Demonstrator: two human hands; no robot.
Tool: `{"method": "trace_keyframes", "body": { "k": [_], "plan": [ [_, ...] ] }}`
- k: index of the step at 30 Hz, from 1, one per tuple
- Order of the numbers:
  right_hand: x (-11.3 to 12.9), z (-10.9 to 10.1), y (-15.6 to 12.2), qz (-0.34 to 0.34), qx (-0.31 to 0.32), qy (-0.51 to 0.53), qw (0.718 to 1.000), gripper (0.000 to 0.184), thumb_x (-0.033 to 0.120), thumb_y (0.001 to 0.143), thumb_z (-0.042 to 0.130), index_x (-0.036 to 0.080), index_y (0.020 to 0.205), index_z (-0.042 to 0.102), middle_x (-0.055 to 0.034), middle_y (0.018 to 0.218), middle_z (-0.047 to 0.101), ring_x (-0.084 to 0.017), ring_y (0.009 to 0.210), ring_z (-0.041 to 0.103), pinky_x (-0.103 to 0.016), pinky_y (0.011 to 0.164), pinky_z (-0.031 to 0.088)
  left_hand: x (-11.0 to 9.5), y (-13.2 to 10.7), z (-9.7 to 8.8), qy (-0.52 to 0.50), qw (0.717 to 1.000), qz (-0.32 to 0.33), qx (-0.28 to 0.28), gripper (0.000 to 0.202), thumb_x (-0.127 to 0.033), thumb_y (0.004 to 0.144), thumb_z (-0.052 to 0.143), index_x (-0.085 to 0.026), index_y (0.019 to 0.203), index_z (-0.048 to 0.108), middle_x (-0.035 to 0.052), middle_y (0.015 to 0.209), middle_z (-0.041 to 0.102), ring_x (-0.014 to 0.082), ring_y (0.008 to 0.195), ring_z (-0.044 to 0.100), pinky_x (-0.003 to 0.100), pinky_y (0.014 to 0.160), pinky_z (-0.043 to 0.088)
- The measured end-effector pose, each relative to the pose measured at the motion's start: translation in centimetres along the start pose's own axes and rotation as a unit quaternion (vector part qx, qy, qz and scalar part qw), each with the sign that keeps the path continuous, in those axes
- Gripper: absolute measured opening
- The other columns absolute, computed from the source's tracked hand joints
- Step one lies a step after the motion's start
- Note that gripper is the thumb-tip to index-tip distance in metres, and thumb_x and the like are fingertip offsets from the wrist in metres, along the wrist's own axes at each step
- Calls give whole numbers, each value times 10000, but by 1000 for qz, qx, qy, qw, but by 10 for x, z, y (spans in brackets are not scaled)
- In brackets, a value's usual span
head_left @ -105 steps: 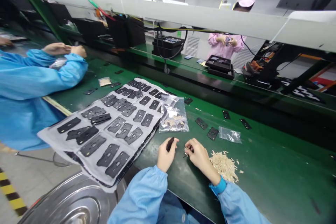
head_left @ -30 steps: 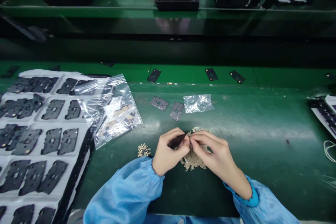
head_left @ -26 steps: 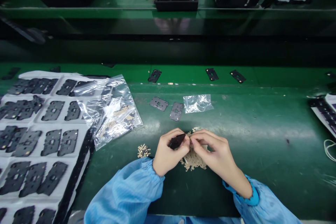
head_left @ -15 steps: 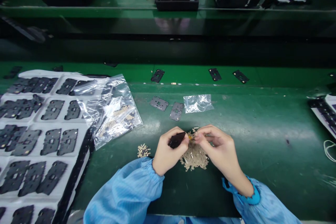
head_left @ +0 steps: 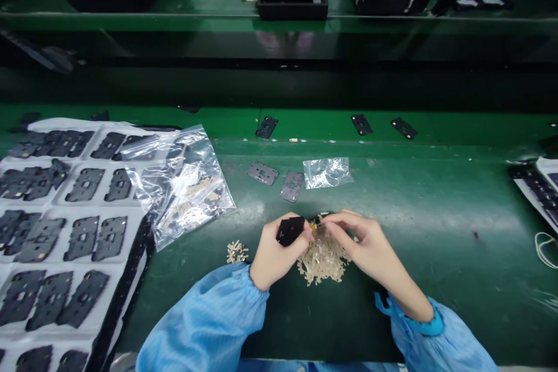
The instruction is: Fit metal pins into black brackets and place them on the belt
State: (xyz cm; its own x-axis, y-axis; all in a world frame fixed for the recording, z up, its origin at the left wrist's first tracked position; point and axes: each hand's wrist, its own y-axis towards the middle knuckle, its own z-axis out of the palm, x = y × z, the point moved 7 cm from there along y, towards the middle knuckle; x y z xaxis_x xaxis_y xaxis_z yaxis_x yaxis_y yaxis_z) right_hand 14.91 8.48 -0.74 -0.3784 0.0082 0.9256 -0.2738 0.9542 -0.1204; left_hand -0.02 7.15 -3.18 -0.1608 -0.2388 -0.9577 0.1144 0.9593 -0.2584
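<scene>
My left hand (head_left: 279, 250) is closed on a thin black plate (head_left: 290, 231), which stands tilted up between thumb and fingers. A small yellow bit (head_left: 313, 225) shows at its right end, by the fingertips. Just right of it, my right hand (head_left: 360, 238) is closed in a pinch; whatever lies between its fingertips is too small to make out. Under both hands spreads a pile of small beige metal-like pieces (head_left: 322, 261). A smaller heap of such pieces (head_left: 237, 251) lies left of my left hand.
At left stands a white compartment tray (head_left: 137, 232) of black plates. A clear zip bag (head_left: 196, 186) with beige pieces overlaps it. Two grey plates (head_left: 263, 172) and a small clear bag (head_left: 328, 173) lie beyond my hands. Several black plates (head_left: 361, 124) rest on the green strip behind.
My right hand has drawn slightly away from the yellow bit, its fingers closer together. The black plate in my left hand has turned to show more of its face. Plates on the green strip have shifted right.
</scene>
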Motion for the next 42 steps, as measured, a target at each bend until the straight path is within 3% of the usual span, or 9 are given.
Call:
{"method": "trace_keyframes", "body": {
  "k": [4,10,13,18,24,33,37,40,42],
  "plan": [
    [-3,12,1,42,21,164,985,115,276,795,607,195,836,677,-36,795,616,-157,715,619,-285,664,532,-7,1,3,23,999,26,12,66,-161,731,576,-167,666,587,-2,645,604,120,575,566,218,545,464],
    [-5,10,-1,51,-8,175,983,96,261,770,633,178,726,649,-20,727,581,-136,655,579,-250,590,506,-23,-3,-2,56,992,108,-40,60,-177,757,593,-161,711,629,18,705,597,142,683,587,246,657,470],
    [-2,11,-1,49,-14,176,983,101,268,766,630,177,725,647,-26,743,584,-136,642,582,-251,577,512,-26,-7,-2,77,986,136,-66,45,-172,752,607,-163,727,644,25,723,612,141,677,587,244,640,466],
    [9,11,-2,-8,0,110,994,92,215,793,585,184,739,652,-37,763,597,-153,683,593,-257,586,500,-24,-8,0,83,985,134,-65,54,-166,743,602,-159,726,653,31,715,618,141,646,590,230,573,464],
    [16,9,-2,-61,27,55,996,103,164,795,558,189,748,646,-28,735,589,-147,661,561,-274,604,471,-23,-5,1,74,990,117,-22,57,-136,711,605,-141,685,656,35,689,617,141,619,589,229,561,470],
    [3,16,-1,26,45,190,980,55,189,765,621,170,723,651,-23,739,568,-128,629,549,-258,568,468,-23,-4,-3,95,988,110,-45,102,-81,687,559,-133,609,600,13,646,572,123,605,556,224,584,439],
    [-9,-2,0,74,-26,266,961,52,207,767,651,178,724,648,-7,702,592,-113,600,551,-246,578,464,-22,-1,-9,120,984,111,-69,113,-103,731,546,-140,647,613,16,679,579,129,649,566,229,618,437],
    [-14,-18,0,85,-96,266,955,59,225,772,663,180,735,655,-10,716,618,-111,618,555,-239,604,459,-21,-4,-5,161,977,135,-42,111,-126,770,535,-144,758,644,23,740,587,115,625,544,225,593,431],
    [-15,-20,0,93,-106,257,956,72,245,762,674,178,738,658,-13,728,627,-114,615,561,-243,606,461,-20,-8,1,198,966,168,-15,141,-114,779,526,-153,843,646,28,793,586,106,622,532,223,595,429]
  ]
}}
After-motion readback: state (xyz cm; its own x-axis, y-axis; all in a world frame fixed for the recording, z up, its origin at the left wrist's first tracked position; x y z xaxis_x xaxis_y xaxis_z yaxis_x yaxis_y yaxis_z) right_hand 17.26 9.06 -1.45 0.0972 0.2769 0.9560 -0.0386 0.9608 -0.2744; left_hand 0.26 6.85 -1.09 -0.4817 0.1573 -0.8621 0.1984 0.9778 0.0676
